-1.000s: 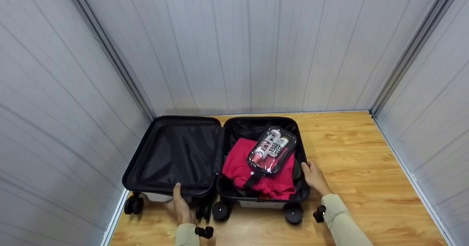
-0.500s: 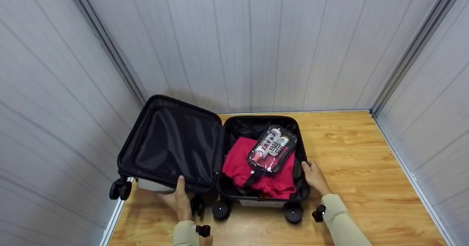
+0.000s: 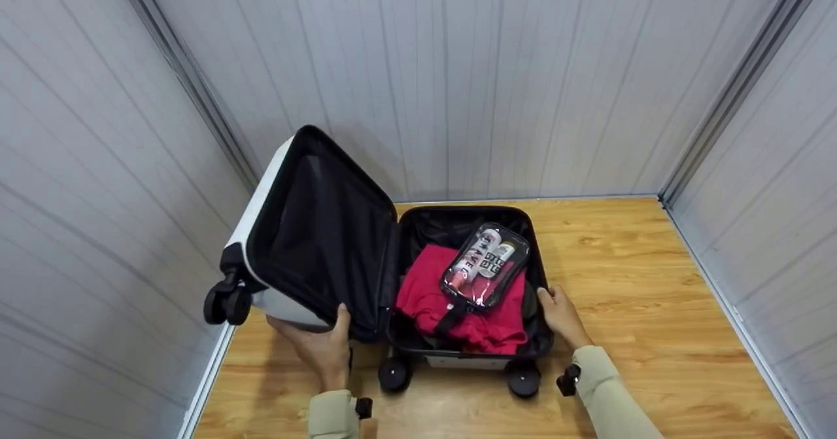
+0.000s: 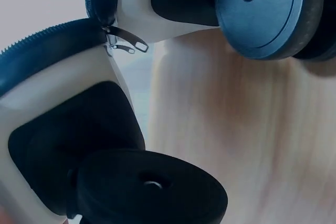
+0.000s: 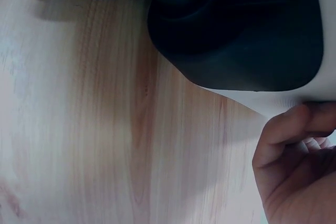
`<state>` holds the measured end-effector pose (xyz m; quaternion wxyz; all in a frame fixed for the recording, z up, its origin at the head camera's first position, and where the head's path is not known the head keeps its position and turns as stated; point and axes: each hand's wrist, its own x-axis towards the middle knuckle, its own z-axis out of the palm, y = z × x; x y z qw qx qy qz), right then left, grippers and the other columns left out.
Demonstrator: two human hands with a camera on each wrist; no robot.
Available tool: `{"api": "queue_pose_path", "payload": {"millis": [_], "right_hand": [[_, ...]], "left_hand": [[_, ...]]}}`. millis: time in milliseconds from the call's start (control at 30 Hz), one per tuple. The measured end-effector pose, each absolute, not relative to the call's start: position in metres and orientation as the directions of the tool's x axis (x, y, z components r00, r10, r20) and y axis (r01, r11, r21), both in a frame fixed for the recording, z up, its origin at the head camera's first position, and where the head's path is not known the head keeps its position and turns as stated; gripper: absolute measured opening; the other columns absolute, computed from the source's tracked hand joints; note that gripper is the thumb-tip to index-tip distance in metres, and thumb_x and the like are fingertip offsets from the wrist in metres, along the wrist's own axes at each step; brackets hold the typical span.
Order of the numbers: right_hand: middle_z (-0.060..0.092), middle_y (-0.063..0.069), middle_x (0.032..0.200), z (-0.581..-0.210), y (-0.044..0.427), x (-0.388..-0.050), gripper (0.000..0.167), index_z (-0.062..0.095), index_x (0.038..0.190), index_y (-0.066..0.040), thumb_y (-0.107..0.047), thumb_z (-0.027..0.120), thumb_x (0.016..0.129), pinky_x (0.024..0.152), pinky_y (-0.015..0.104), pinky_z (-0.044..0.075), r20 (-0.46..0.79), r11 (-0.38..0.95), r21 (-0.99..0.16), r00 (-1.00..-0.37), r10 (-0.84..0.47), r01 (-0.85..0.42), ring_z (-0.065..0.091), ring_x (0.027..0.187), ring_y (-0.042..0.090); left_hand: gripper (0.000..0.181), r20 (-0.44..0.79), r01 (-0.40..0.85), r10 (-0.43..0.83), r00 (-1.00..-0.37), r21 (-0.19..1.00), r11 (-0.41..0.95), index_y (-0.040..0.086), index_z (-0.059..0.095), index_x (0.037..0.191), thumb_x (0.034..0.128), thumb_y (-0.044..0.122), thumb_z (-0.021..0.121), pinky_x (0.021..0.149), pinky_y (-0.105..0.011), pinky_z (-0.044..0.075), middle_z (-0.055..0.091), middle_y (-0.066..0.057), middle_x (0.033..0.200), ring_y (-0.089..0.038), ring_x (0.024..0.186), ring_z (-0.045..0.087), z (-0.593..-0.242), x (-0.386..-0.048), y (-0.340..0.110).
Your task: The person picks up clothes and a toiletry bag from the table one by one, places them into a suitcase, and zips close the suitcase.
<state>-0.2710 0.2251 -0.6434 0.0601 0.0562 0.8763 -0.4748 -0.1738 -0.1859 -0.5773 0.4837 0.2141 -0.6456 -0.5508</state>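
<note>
A suitcase lies unfolded, its left half [image 3: 327,229] tilted up off the floor and its right half [image 3: 476,359] flat. My left hand [image 3: 320,347] grips the tilted half's near edge, thumb over the rim and fingers beneath. My right hand [image 3: 563,318] holds the right half's right side near the front corner; in the right wrist view that hand [image 5: 299,166] has curled fingers against the white shell. Inside the right half, a clear pouch [image 3: 487,265] with bottles rests on a red cloth [image 3: 425,288]. Zipper pulls [image 4: 128,43] hang between the halves in the left wrist view.
Black wheels [image 3: 394,375] stick out at the suitcase's near side, with one pair [image 3: 227,301] raised at the left. Wooden floor [image 3: 628,282] extends to the right. Grey panel walls [image 3: 490,86] stand behind and at both sides.
The suitcase's left half has swung up from flat to a steep tilt, with my left hand rising along its near edge. My right hand and the right half have barely moved.
</note>
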Motion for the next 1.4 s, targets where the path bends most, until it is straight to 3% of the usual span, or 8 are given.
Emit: {"api": "queue_pose_path", "payload": {"millis": [267, 400, 600, 767, 900, 1033, 1233, 1400], "right_hand": [[0.057, 0.013, 0.096, -0.644, 0.225, -0.271, 0.034, 0.05, 0.112, -0.002, -0.034, 0.039, 0.11, 0.079, 0.033, 0.041, -0.163, 0.509, -0.844, -0.985, 0.058, 0.17, 0.056, 0.091, 0.026], [0.055, 0.008, 0.092, -0.644, 0.224, -0.271, 0.033, 0.05, 0.109, -0.003, -0.035, 0.041, 0.11, 0.077, 0.031, 0.041, -0.168, 0.483, -0.857, -0.983, 0.07, 0.181, 0.054, 0.087, 0.021], [0.054, 0.007, 0.09, -0.645, 0.224, -0.271, 0.035, 0.052, 0.106, -0.001, -0.035, 0.042, 0.11, 0.078, 0.03, 0.041, -0.153, 0.469, -0.867, -0.986, 0.068, 0.167, 0.053, 0.086, 0.018], [0.055, 0.008, 0.09, -0.645, 0.225, -0.271, 0.038, 0.053, 0.106, 0.001, -0.035, 0.041, 0.11, 0.077, 0.03, 0.042, -0.145, 0.462, -0.873, -0.987, 0.063, 0.158, 0.054, 0.086, 0.018], [0.057, 0.008, 0.09, -0.645, 0.224, -0.27, 0.036, 0.054, 0.107, 0.001, -0.033, 0.042, 0.11, 0.078, 0.03, 0.042, -0.142, 0.454, -0.877, -0.987, 0.071, 0.159, 0.054, 0.085, 0.017], [0.057, 0.008, 0.091, -0.645, 0.224, -0.27, 0.037, 0.053, 0.108, 0.001, -0.034, 0.041, 0.11, 0.078, 0.03, 0.042, -0.153, 0.433, -0.886, -0.986, 0.068, 0.168, 0.054, 0.086, 0.016], [0.054, 0.006, 0.088, -0.646, 0.223, -0.27, 0.035, 0.052, 0.104, 0.0, -0.033, 0.042, 0.11, 0.078, 0.029, 0.041, -0.156, 0.406, -0.897, -0.985, 0.076, 0.174, 0.052, 0.084, 0.015], [0.051, 0.005, 0.085, -0.646, 0.223, -0.27, 0.034, 0.05, 0.098, -0.002, -0.033, 0.043, 0.11, 0.075, 0.028, 0.041, -0.159, 0.396, -0.901, -0.984, 0.077, 0.177, 0.051, 0.081, 0.015]], "left_hand": [[0.13, 0.519, 0.211, -0.739, -0.43, 0.853, 0.477, 0.015, 0.013, 0.166, 0.0633, 0.013, 0.094, 0.112, -0.039, 0.041, 0.039, -0.012, 0.16, -0.03, 0.138, 0.048, -0.589, -0.182, -0.182], [0.126, 0.589, 0.225, -0.688, -0.423, 0.804, 0.55, 0.012, 0.018, 0.164, 0.0636, 0.018, 0.093, 0.105, -0.048, 0.046, 0.044, -0.015, 0.155, -0.031, 0.134, 0.051, -0.586, -0.182, -0.177], [0.117, 0.68, 0.229, -0.604, -0.416, 0.721, 0.654, 0.006, 0.026, 0.16, 0.0638, 0.019, 0.091, 0.099, -0.05, 0.045, 0.047, -0.023, 0.146, -0.034, 0.125, 0.052, -0.582, -0.183, -0.169], [0.111, 0.68, 0.226, -0.587, -0.439, 0.716, 0.66, 0.004, 0.034, 0.154, 0.0612, 0.02, 0.093, 0.101, -0.055, 0.044, 0.049, -0.024, 0.144, -0.037, 0.123, 0.053, -0.578, -0.182, -0.163], [0.104, 0.655, 0.158, -0.59, -0.473, 0.721, 0.674, 0.003, 0.04, 0.149, 0.0615, 0.029, 0.091, 0.096, -0.058, 0.044, 0.056, -0.022, 0.133, -0.04, 0.115, 0.055, -0.575, -0.182, -0.155], [0.104, 0.704, 0.126, -0.542, -0.459, 0.656, 0.744, -0.003, 0.041, 0.147, 0.062, 0.038, 0.087, 0.092, -0.058, 0.045, 0.058, -0.026, 0.128, -0.044, 0.108, 0.055, -0.573, -0.182, -0.149], [0.117, 0.774, 0.159, -0.474, -0.42, 0.577, 0.801, -0.006, 0.036, 0.151, 0.0576, 0.043, 0.087, 0.101, -0.06, 0.042, 0.052, -0.029, 0.142, -0.046, 0.122, 0.052, -0.574, -0.182, -0.144], [0.118, 0.807, 0.199, -0.447, -0.385, 0.546, 0.814, -0.009, 0.037, 0.148, 0.0551, 0.043, 0.088, 0.101, -0.06, 0.042, 0.052, -0.03, 0.14, -0.045, 0.125, 0.052, -0.575, -0.184, -0.142]]}}
